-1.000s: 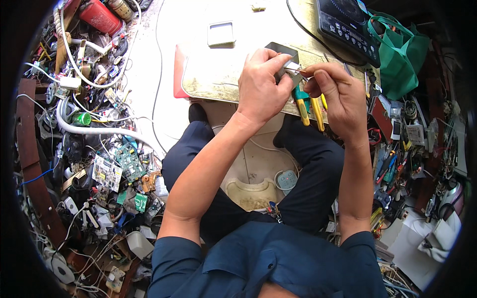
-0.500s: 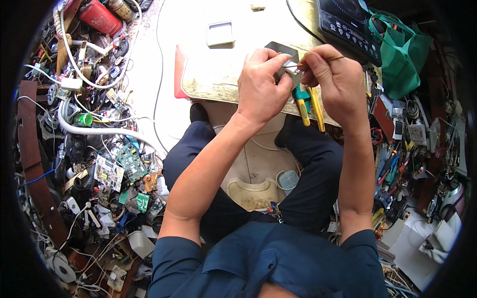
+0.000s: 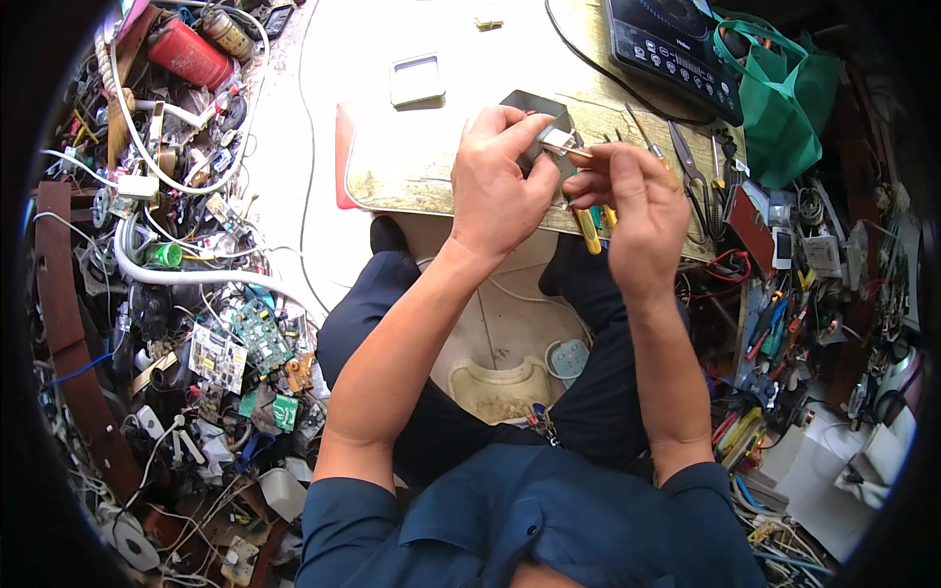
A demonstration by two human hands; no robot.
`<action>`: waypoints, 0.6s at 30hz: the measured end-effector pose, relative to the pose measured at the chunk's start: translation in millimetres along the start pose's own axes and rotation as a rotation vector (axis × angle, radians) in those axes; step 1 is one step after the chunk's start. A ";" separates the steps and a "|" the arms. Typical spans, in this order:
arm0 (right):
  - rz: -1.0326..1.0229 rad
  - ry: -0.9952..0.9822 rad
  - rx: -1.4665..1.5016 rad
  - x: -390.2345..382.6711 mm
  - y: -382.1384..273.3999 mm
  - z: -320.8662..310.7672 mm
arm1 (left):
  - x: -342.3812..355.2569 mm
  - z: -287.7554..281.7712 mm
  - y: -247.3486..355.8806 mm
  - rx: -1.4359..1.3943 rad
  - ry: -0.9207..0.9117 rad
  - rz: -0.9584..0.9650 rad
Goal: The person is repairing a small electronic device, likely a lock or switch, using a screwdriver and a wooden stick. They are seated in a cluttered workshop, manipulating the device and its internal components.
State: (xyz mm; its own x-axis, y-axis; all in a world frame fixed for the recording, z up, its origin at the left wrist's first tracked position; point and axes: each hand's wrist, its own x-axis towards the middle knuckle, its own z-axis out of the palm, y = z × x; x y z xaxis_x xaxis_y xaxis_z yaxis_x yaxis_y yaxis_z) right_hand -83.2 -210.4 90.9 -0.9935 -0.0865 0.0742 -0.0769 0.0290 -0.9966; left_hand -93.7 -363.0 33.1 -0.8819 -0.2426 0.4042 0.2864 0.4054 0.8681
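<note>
Over the near edge of the bench, my left hand (image 3: 502, 186) is closed, thumb and fingers pinching a small white part with metal on it (image 3: 557, 139). My right hand (image 3: 637, 201) grips a thin stick-like tool (image 3: 578, 152), its tip close to the white part's right side; the exact kind of tool is unclear. Just behind the white part stands a grey open box (image 3: 539, 102), partly covered by my left fingers. Yellow-handled pliers (image 3: 588, 231) poke out past the bench edge below my right hand.
On the bench (image 3: 412, 176) lie a shallow square lid (image 3: 418, 80), scissors (image 3: 689, 162) and a black induction cooker (image 3: 676, 54). A green bag (image 3: 784, 108) hangs at the right. Circuit boards (image 3: 218, 358) and tangled cables heap up at left; more tools and parts crowd the right.
My right hand has shifted left and downward, its fingers looser around the thin tool, uncovering the scissors. My left hand still holds the white part. The whole view has shifted slightly.
</note>
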 end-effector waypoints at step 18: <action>-0.377 -0.033 -0.215 -18.0 35.5 -7.2 | 0.3 -0.9 -1.4 -0.014 -0.032 -0.019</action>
State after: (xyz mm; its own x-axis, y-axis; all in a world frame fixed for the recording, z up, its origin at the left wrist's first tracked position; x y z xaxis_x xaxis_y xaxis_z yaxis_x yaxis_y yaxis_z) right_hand -68.6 -200.6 54.4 -0.8895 -0.1625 0.4271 -0.4533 0.1954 -0.8697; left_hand -94.0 -364.4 32.3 -0.8985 -0.2218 0.3787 0.2747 0.3886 0.8795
